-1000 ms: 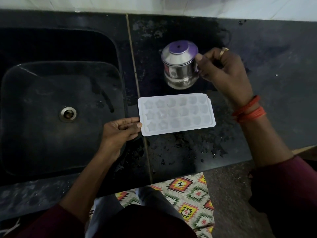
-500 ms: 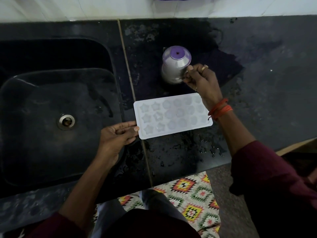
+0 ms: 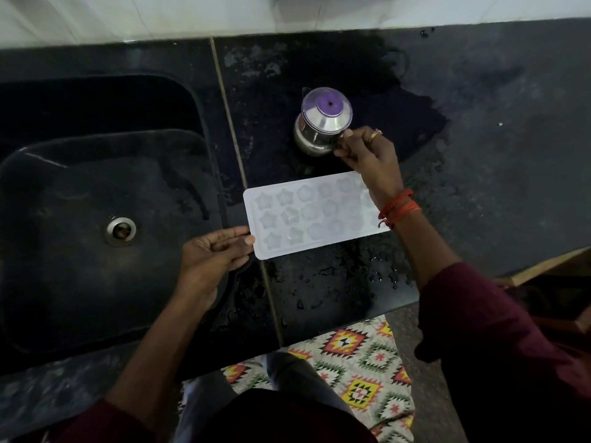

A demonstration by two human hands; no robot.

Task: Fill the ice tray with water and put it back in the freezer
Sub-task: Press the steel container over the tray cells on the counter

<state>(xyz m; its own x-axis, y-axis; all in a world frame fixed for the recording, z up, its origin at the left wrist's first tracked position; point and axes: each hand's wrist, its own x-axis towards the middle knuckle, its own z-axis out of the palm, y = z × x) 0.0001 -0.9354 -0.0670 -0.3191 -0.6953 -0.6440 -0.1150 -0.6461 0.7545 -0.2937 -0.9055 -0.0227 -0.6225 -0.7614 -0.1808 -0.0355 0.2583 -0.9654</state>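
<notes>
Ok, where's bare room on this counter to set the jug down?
Widest free patch: the counter right of the steel jug and ice tray, up to the wall. A wet strip lies bare between tray and front edge. Crowded: the gap between jug and tray, where the right hand holds the jug.

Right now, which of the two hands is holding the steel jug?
The right hand, the one with the ring, grips the steel jug at its side; the left hand holds the ice tray.

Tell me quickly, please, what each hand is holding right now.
Left hand: pinching the left end of the ice tray.
Right hand: closed on the side of the steel jug.
</notes>
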